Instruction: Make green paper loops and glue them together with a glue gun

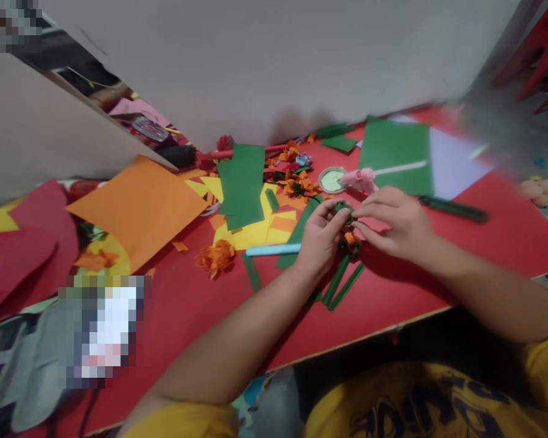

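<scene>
The paper flower (349,238), a small orange bloom on a bundle of green paper stems (340,283), sits between the two hands above the red table (420,286), near its front edge. The left hand (320,237) curls around the top of the bundle from the left, fingers closed on the green strip just under the bloom. The right hand (395,224) meets it from the other side, thumb and fingertips pinched narrowly on the same green wrapping. The stems run down and toward the left from the hands and lie on the table.

Just behind the hands lies a pink glue gun (360,178) beside a round lid (331,180). A light blue stick (274,249) lies just left of the left hand, and a loose orange paper flower (216,257) further left. Beyond are green paper sheets (243,182), a large orange sheet (139,207), yellow paper (251,234) and a scatter of orange scraps (296,182). A dark green pen (452,208) lies to the right.

The likely trouble is the wrapping slipping: if either pinch eases, the green strip could unwind and the stems splay apart. Squeezing too hard could crush the bloom. The glue gun is close behind the right hand, so a backward move of that hand could knock it.
</scene>
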The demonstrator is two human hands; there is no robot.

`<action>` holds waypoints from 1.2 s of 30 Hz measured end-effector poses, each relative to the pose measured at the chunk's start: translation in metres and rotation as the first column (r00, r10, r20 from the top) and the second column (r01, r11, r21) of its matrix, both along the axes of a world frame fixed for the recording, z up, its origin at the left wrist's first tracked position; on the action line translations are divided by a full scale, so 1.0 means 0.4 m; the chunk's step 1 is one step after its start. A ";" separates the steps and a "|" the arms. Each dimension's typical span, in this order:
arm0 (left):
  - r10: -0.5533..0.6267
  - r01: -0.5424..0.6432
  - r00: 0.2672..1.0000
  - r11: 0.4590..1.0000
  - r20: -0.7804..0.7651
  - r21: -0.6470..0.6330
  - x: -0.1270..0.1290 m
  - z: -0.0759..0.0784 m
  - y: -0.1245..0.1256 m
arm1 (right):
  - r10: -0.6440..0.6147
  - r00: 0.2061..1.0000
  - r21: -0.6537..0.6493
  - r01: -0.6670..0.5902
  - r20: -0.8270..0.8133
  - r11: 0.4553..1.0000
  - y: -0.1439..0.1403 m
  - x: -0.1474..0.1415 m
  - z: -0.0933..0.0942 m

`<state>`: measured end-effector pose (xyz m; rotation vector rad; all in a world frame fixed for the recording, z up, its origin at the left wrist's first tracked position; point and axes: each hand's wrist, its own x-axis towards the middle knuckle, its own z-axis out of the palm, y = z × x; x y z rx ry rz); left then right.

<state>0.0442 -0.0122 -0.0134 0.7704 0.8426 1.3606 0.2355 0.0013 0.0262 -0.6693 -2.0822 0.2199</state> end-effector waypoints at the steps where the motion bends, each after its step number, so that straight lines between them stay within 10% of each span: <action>1: 0.011 -0.011 1.000 1.000 -0.006 0.007 0.000 -0.001 0.001 | -0.001 1.000 -0.012 0.001 0.005 1.000 0.002 0.001 -0.001; 24: 0.088 -0.088 0.996 0.996 -0.028 0.024 0.010 0.015 -0.015 | -0.119 0.986 0.228 0.091 0.114 0.969 0.003 -0.011 0.014; 36: 0.104 -0.101 0.993 0.994 0.058 -0.046 0.016 0.028 -0.011 | -0.067 0.989 -0.251 0.033 -0.129 0.967 0.009 -0.008 -0.001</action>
